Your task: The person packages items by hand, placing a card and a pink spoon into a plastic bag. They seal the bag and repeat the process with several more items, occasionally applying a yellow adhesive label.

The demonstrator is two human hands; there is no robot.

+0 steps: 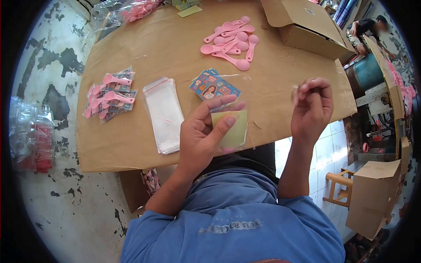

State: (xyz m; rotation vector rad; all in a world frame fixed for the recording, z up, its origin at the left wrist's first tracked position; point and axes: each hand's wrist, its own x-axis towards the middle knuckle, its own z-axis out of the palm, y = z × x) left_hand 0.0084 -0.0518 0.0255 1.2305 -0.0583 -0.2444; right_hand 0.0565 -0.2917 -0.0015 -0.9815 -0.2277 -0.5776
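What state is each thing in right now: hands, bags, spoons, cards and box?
left hand: shut on the clear bag.
clear bag: held, yellow card inside.
right hand: raised, fingertips pinched, contents unclear.
empty bags: stacked flat.
loose spoons: piled, unbagged.
packed bags: filled, heaped.
printed cards: stacked face up.
cardboard box: flap open.

Seen from above, a person wears a blue shirt (245, 206) with short sleeves, creased across the chest. Pale grey block lettering (230, 227) crosses its front, upside down in this view. A dark garment (258, 155) shows at the waist. The forearms are bare down to the left hand (206, 131) and right hand (312, 109).
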